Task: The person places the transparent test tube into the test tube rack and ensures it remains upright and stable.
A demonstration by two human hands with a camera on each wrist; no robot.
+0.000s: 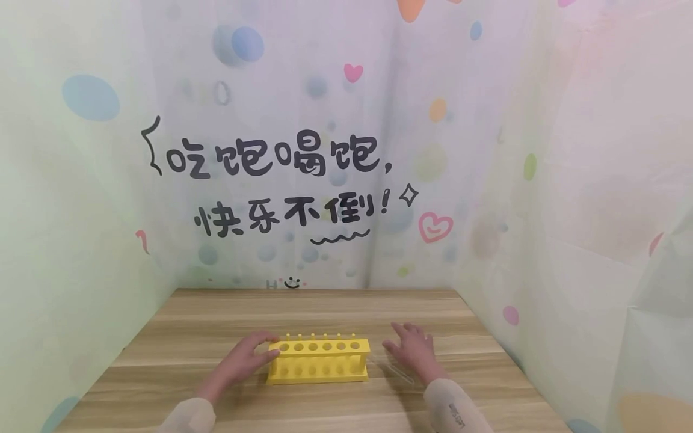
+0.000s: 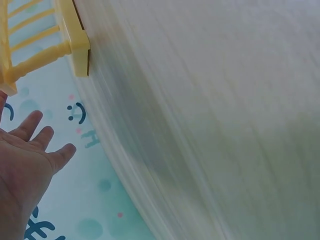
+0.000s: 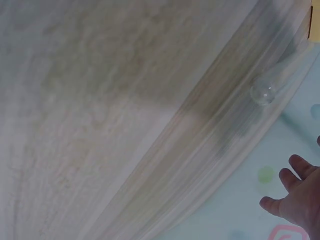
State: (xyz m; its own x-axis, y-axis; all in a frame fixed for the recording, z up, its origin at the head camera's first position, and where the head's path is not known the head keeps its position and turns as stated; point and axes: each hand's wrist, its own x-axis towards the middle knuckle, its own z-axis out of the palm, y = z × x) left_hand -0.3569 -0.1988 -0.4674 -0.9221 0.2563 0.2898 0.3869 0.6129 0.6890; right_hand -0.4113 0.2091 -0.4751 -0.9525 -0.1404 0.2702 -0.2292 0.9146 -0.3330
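While the head view takes in both hands at once, each wrist view shows only its own palm against the patterned backdrop. On the pale wood-grain table [image 1: 325,313] the left hand [image 1: 250,356] rests against the left end of a yellow plastic test-tube rack [image 1: 319,359], its fingers [image 1: 269,340] curved loosely over the top corner; the left wrist view shows those fingers [image 2: 35,132] straight and spread, with only the rack's corner foot in frame. The rack has six round holes along its top, and none shows a tube in it. Just right of the rack lies a clear glass test tube [image 1: 399,371] flat on the table; the right wrist view alone shows its rounded end [image 3: 262,93]. Over it hovers the right hand [image 1: 412,352], fingers [image 1: 400,329] spread wide, holding nothing. Black Chinese lettering [image 1: 276,157] reads 吃饱喝饱,快乐不倒! on the backdrop.
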